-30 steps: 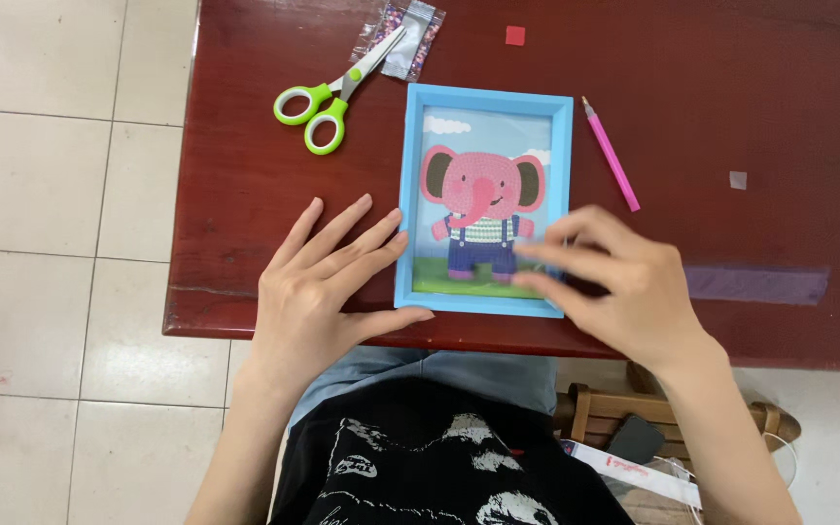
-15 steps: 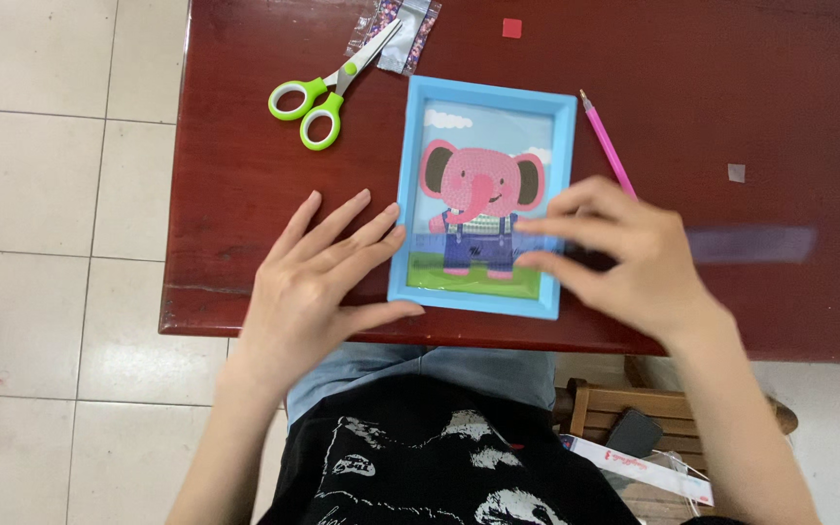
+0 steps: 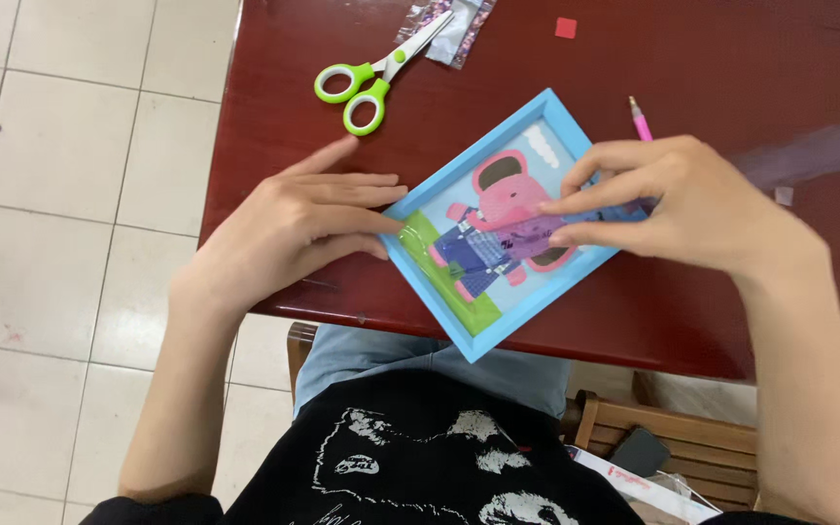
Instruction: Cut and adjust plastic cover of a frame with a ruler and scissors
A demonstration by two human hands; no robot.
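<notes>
Rotated since the earlier frame: the frame (image 3: 501, 226), formerly square to the table edge, now sits turned on a diagonal, one corner overhanging the near edge of the table (image 3: 731, 58) above the person's lap. Item: blue picture frame holding a pink elephant on a sky-and-grass ground, lying flat on dark red wood. Left hand (image 3: 289, 228): flat, fingers spread and extended, fingertips (image 3: 393, 226) touching the frame's left rim, steadying it; nothing gripped. Right hand (image 3: 678, 204): resting over the frame's right side, thumb and forefinger drawn together on a clear film strip (image 3: 809, 151) that trails off blurred to the right across the table; the pinch appears closed on that film, though the contact point is partly hidden by the fingers. Step in hand, as judged: peeling the protective film off the picture surface while the other hand braces the frame. Next move likely calls for a steady pull low along the surface, firm pressure at the left rim, and care that the overhanging corner does not tip. Nearby: pink pen (image 3: 640, 119) just beyond the frame, mostly hidden by the right hand; green-handled scissors (image 3: 373, 80) farther back; clear packet (image 3: 451, 31) touching the blades; small red square (image 3: 565, 27) apart.
</notes>
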